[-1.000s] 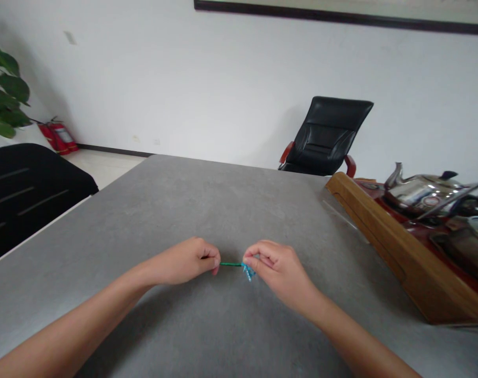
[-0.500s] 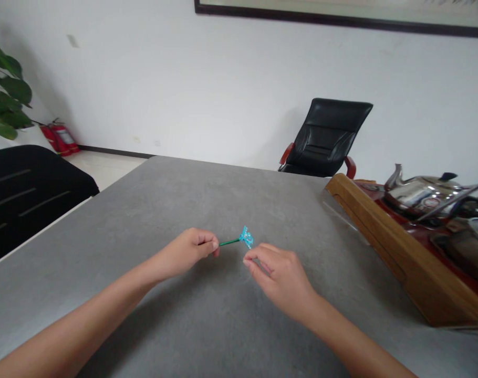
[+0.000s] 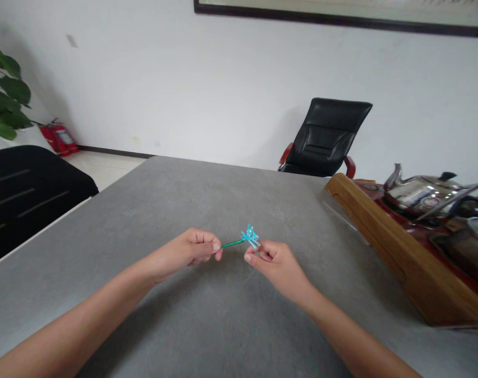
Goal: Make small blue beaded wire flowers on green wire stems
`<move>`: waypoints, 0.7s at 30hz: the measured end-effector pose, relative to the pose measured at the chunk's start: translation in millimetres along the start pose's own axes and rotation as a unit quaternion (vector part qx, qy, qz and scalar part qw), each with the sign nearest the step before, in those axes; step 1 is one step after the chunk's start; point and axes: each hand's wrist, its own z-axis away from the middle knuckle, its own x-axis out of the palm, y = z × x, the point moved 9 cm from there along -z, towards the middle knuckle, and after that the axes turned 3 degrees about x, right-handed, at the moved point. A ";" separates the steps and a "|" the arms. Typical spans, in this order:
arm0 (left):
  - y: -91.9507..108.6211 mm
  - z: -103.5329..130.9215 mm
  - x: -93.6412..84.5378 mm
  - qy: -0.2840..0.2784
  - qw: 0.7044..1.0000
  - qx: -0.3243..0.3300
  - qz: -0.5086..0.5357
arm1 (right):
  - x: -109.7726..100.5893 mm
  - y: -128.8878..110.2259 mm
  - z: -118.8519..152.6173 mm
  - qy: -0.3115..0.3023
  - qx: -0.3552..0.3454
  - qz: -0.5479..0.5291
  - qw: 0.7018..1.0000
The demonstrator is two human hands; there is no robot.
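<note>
A small blue beaded flower [image 3: 250, 235] on a thin green stem [image 3: 232, 244] is held above the grey table [image 3: 191, 189]. My left hand [image 3: 199, 247] pinches the stem's left end, its fingers curled. On the other side, my right hand [image 3: 274, 262] is at the flower's lower right edge, with thumb and fingers bent close together. Whether those fingertips grip a petal or only touch it is too small to tell.
A wooden tea tray [image 3: 404, 257] with a steel kettle [image 3: 424, 194] stands on the right. A black chair [image 3: 328, 136] is behind the table, another [image 3: 34, 194] at the left. Fire extinguishers [image 3: 61, 139] and a plant [image 3: 6, 89] are further back.
The flower has turned and shifted slightly right, its petals now facing differently. My right hand's fingers have changed their bend and come up against the flower. My left hand keeps its pinch.
</note>
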 end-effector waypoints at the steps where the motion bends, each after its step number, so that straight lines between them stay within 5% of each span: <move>1: 0.4 0.3 1.8 -0.010 1.000 0.001 -0.002 | 0.9 2.6 -1.7 -0.006 0.002 -0.019 1.000; 6: 1.4 3.0 14.9 -0.087 0.994 0.002 -0.061 | 7.1 12.8 -8.0 -0.051 0.027 -0.100 0.993; 11: -3.7 4.8 23.6 -0.145 0.983 0.000 -0.113 | 2.5 12.8 -8.1 -0.039 0.036 -0.056 0.997; 21: -16.3 2.2 19.5 -0.147 0.961 0.014 -0.234 | -1.2 -5.6 -0.2 -0.034 -0.003 -0.016 0.999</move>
